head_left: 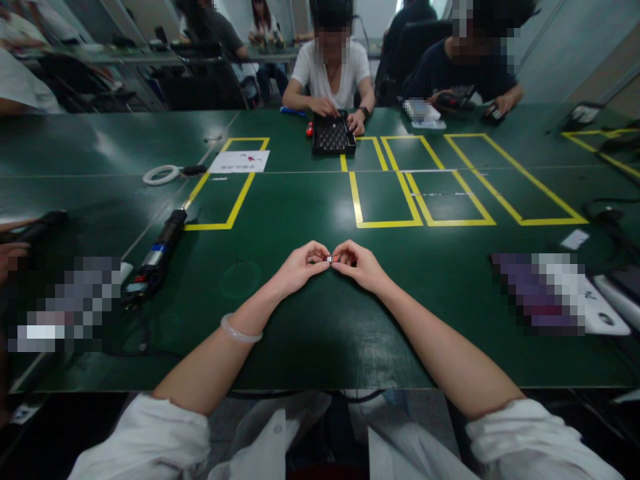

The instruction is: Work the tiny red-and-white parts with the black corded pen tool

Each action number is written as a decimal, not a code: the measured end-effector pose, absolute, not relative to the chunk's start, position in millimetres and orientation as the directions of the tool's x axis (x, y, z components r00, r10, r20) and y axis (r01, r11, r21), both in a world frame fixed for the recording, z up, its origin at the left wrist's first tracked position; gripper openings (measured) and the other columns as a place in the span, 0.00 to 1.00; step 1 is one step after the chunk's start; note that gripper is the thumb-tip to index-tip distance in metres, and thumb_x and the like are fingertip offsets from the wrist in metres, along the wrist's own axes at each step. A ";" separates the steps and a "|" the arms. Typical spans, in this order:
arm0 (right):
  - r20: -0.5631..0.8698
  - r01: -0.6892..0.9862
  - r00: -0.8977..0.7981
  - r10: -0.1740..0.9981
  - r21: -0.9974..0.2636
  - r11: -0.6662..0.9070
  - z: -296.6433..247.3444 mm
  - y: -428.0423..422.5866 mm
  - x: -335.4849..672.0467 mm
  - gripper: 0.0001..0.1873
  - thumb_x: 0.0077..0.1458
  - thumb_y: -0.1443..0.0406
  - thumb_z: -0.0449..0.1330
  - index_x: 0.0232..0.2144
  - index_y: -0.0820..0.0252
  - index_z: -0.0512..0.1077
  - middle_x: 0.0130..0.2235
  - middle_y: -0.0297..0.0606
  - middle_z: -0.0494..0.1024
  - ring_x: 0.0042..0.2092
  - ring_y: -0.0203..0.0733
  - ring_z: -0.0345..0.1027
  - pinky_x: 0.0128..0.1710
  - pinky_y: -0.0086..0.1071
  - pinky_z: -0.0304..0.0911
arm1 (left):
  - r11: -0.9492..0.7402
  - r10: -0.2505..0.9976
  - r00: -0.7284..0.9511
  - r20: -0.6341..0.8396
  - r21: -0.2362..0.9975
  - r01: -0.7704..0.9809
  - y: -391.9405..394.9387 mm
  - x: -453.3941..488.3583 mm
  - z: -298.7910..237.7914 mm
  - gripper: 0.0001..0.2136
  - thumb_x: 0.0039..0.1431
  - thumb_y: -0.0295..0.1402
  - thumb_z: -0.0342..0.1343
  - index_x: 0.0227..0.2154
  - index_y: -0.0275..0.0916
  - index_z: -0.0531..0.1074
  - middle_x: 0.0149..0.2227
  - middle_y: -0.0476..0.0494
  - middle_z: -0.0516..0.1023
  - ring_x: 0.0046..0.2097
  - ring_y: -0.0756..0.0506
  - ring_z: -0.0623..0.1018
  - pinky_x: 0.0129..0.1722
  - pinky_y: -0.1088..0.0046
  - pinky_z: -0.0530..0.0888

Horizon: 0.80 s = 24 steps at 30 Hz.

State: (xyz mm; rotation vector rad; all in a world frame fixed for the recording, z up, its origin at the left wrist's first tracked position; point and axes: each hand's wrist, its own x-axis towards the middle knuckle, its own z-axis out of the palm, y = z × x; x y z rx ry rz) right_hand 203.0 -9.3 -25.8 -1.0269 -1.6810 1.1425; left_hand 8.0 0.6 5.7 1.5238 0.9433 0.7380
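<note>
My left hand [299, 267] and my right hand [359, 265] meet fingertip to fingertip over the middle of the green table [280, 320]. Between the pinched fingers of both hands is a tiny silver and red part [331, 258], too small to name. Both hands are closed in a pinch on it. A pale bangle [240, 331] circles my left wrist. Both forearms rest low over the table, with white sleeves at the bottom edge.
A black electric screwdriver [159, 250] lies to the left. A white cable coil [161, 175] and a paper sheet [239, 161] lie farther back. Across the table a person handles a black tray [333, 135]. Yellow tape boxes [430, 193] mark the table; flat items [600, 310] sit right.
</note>
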 end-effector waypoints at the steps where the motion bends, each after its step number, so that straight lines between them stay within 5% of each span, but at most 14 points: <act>1: 0.195 0.181 -0.316 0.928 -0.948 0.261 -25.8 -9.5 203.1 0.12 0.53 0.60 0.63 0.37 0.59 0.69 0.28 0.30 0.68 0.28 0.32 0.60 0.27 0.28 0.56 | -0.040 0.877 0.479 -0.047 0.985 0.170 0.6 8.2 5.9 0.13 0.52 0.35 0.62 0.38 0.35 0.69 0.37 0.46 0.73 0.38 0.49 0.73 0.42 0.70 0.69; 24: 0.348 0.401 -0.358 0.866 -0.780 0.479 -20.8 -13.6 204.6 0.06 0.56 0.67 0.59 0.38 0.57 0.68 0.35 0.34 0.72 0.33 0.35 0.65 0.34 0.30 0.60 | -0.025 0.879 0.473 -0.055 0.986 0.162 1.6 7.5 2.6 0.14 0.53 0.35 0.61 0.40 0.36 0.68 0.37 0.45 0.74 0.39 0.48 0.73 0.44 0.69 0.69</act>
